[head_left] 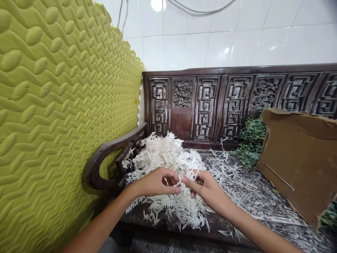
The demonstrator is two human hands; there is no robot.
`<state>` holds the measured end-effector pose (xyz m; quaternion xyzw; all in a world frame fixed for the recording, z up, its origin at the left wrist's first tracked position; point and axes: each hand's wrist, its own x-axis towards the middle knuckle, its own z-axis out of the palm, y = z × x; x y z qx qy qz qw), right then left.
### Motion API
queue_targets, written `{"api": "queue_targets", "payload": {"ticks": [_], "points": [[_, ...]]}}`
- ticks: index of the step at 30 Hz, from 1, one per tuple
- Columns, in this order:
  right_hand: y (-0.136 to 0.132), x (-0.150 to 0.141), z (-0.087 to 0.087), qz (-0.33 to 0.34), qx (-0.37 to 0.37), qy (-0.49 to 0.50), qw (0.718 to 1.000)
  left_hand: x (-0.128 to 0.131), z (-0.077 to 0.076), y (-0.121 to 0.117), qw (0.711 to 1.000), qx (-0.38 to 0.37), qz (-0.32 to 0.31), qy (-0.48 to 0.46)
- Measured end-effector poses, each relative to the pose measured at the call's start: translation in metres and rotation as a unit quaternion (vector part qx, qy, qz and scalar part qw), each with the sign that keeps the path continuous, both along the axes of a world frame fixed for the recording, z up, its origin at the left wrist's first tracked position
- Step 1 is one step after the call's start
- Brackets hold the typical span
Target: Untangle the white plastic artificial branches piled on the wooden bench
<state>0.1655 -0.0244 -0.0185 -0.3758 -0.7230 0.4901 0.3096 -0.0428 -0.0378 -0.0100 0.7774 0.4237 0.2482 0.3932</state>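
Note:
My left hand is curled into a loose pinch, its thumb and fingertips at a small white piece of artificial sprig. Close beside it, my right hand pinches a white artificial sprig between thumb and fingers. The fingertips of both hands nearly meet, and the exact joint between the pieces is too small to make out. Behind and below them spreads a heap of white artificial sprigs with thin needle-like tips, reaching the front edge of the bench.
The dark carved wooden bench has a curved armrest on the left. Loose white strips lie to the right. Green artificial foliage sits behind a brown cardboard piece. A yellow textured foam mat stands along the left.

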Motion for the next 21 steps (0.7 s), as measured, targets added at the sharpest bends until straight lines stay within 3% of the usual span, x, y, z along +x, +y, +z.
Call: {"api": "queue_targets", "payload": {"ticks": [7, 17, 19, 21], "points": [[0.007, 0.006, -0.001, -0.027, 0.016, -0.040, 0.999, -0.010, -0.003, 0.006, 0.999, -0.006, 0.040, -0.022], [-0.008, -0.004, 0.015, -0.009, 0.102, -0.105, 0.989, -0.012, 0.000, 0.014, 0.987, 0.100, 0.116, -0.048], [-0.012, -0.007, 0.017, -0.019, 0.100, -0.099, 0.990, -0.021, -0.002, 0.018, 0.977, 0.131, 0.158, -0.059], [-0.018, -0.006, 0.020, -0.038, 0.075, -0.082, 0.993, -0.040, -0.003, 0.024, 0.948, 0.183, 0.247, -0.085]]}}
